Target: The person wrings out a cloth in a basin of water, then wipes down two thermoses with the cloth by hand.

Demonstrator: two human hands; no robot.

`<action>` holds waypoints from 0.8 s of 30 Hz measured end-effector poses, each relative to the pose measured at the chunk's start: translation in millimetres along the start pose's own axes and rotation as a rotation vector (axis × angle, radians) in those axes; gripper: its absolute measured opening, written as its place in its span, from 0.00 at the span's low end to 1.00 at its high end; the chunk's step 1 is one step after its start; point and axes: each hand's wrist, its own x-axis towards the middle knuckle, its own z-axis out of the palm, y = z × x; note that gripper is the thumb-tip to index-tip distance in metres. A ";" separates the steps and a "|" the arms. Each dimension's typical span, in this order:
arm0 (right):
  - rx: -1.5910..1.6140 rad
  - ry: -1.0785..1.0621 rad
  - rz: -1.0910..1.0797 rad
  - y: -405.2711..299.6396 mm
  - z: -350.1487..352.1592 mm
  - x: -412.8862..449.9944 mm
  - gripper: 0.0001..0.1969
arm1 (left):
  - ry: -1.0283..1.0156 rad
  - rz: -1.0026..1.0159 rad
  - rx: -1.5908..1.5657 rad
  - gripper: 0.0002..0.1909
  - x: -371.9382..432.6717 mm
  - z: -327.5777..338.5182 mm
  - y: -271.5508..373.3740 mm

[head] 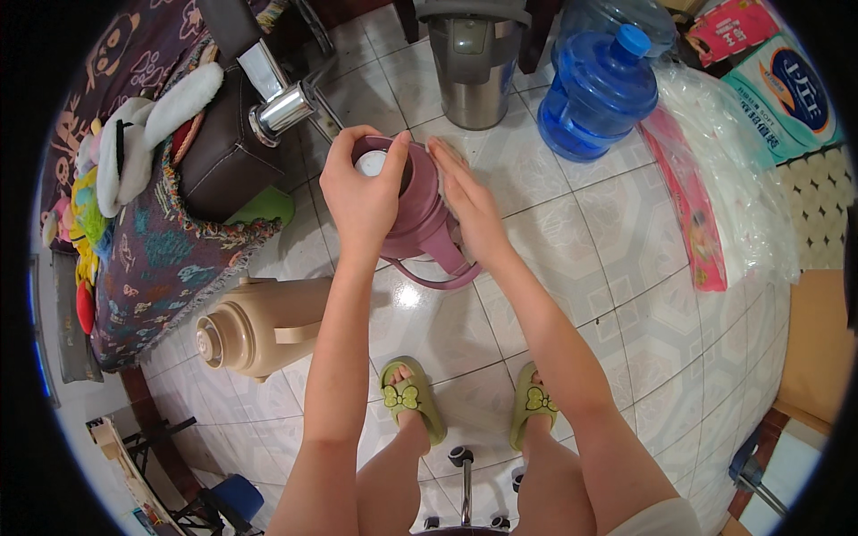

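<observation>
A pink thermos flask (419, 194) with a side handle and a hoop carry handle stands in front of me on the tiled floor. My left hand (362, 181) curls over its top, fingers and thumb on either side of a white-topped stopper (371, 163) in the mouth. My right hand (469, 201) lies flat along the flask's right side with a cloth-like edge under the palm, mostly hidden; whether I grip that cloth cannot be told. A beige thermos flask (268, 328) is at the left, partly behind my left forearm.
A steel-and-grey bin (474, 74) and blue water jugs (600, 94) stand beyond the flask. Plastic-wrapped packs (744, 174) lie at the right. A dark sofa arm (228, 147) with a patterned cover is at the left. A chair base (466, 482) is near my feet.
</observation>
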 end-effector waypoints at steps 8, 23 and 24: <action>0.099 0.073 0.021 -5.2 -2.5 -32.7 0.26 | -0.194 0.203 0.058 0.14 3.7 -11.2 0.6; 0.386 0.291 0.272 -4.2 -28.5 18.7 0.17 | -0.304 0.405 0.202 0.28 10.0 -17.6 2.1; 0.495 0.315 0.240 -19.8 -35.8 16.3 0.18 | -0.294 0.375 0.215 0.28 7.8 -13.6 3.5</action>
